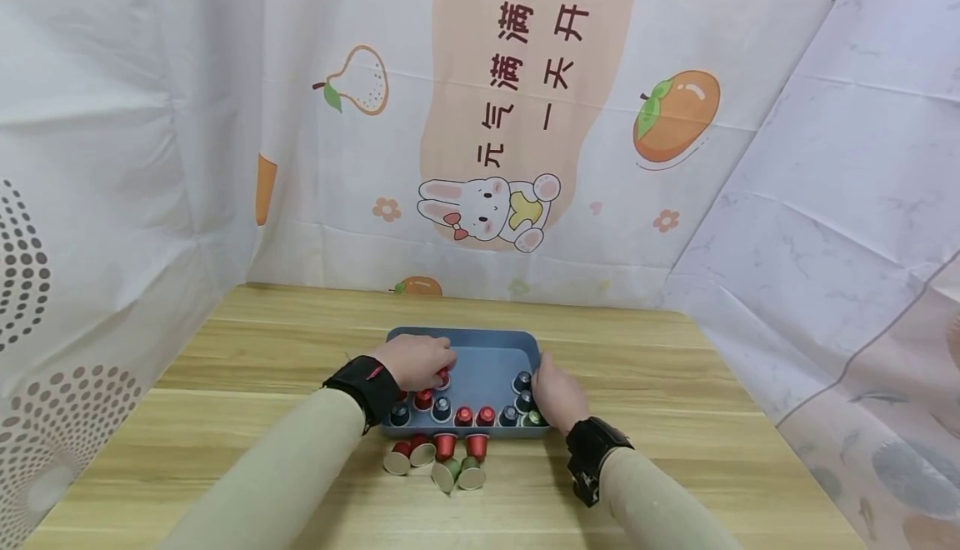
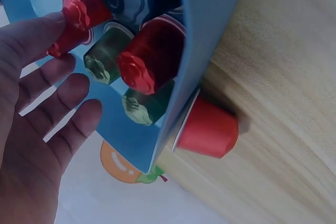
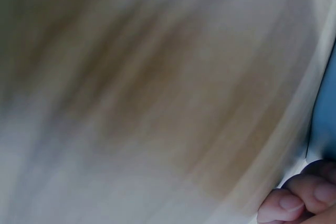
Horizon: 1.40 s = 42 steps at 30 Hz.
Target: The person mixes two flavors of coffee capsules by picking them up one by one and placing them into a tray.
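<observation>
Left hand (image 1: 416, 361) low over tray (image 1: 489, 371), right hand (image 1: 559, 393) against its side

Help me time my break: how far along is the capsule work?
Seemingly done: capsules standing along the near edge of the blue tray. In hand: the left hand appears to pinch a red capsule inside it. Probably remaining: red and green capsules on the table.
</observation>
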### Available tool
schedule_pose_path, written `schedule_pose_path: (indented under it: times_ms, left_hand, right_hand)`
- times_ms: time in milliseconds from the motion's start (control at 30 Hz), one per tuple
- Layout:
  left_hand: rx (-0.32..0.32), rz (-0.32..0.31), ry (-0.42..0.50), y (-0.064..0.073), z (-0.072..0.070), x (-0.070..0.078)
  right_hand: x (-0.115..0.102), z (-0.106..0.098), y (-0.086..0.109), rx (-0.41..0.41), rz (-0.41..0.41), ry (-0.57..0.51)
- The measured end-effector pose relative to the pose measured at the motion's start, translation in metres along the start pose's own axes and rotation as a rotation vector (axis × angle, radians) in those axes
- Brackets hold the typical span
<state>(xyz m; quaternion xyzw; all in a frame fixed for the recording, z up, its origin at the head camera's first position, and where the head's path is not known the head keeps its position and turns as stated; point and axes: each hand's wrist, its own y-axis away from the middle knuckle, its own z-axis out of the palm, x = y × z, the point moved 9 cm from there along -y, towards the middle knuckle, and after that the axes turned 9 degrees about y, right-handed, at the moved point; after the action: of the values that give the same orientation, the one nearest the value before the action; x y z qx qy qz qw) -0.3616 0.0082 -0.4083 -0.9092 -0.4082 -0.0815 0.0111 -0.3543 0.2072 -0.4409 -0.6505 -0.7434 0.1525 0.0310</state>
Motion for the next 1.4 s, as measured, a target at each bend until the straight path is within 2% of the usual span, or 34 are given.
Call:
schedule_pose_path:
  times_ms: [267, 500, 667, 933, 1233, 1400]
  left_hand:
    - [-0.010, -0.003, 0.008, 0.003, 0.002, 0.001]
    - [-0.013, -0.001, 0.001, 0.009, -0.005, 0.000]
    - [-0.030, -0.015, 0.034, 0.014, -0.012, -0.006]
    - [-0.029, -0.045, 0.095, 0.028, -0.025, -0.023]
    - [-0.013, -0.107, 0.076, 0.048, -0.037, -0.051]
    - [-0.029, -0.163, 0.086, 0.059, -0.035, -0.065]
  right_hand:
    - [0.000, 0.001, 0.000, -0.014, 0.003, -0.007]
    - [-0.001, -0.001, 0.000, -0.007, -0.001, -0.007]
    - [-0.002, -0.003, 0.001, 0.016, -0.015, -0.010]
    - [-0.001, -0.002, 0.001, 0.022, -0.022, -0.007]
    - [0.000, -0.001, 0.001, -0.013, 0.013, -0.024]
    - [0.000, -0.001, 0.001, -0.006, 0.009, -0.027]
